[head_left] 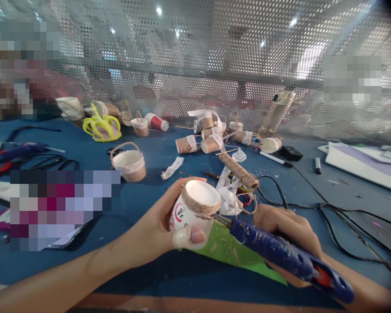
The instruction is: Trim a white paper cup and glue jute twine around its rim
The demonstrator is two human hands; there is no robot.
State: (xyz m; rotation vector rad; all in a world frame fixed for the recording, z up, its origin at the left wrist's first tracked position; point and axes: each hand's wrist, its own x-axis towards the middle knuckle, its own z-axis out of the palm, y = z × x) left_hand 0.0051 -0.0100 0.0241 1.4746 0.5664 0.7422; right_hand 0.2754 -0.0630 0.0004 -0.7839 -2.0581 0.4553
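My left hand (159, 226) is wrapped round a white paper cup (195, 228), which tilts slightly with its mouth up. Twine (198, 205) is wound in a band just under the cup's rim. In my right hand (289, 230) is a blue hot glue gun (273, 250), its metal nozzle at the twine on the cup's right side. From the band a loose strand of twine leads toward a twine roll (237, 171) lying behind the cup. Tape or a bandage covers my left thumb. Under the cup lies a green sheet (234, 250).
Behind stand several twine-wrapped cups (211, 142), a small handled basket (130, 165), a yellow crown-like frame (101, 128) and a bottle (276, 113). Lace scraps (172, 168) lie mid-table. Black cables (332, 213) cross the right side; white boards (361, 163) lie beyond. Perforated metal (195, 56) closes the back.
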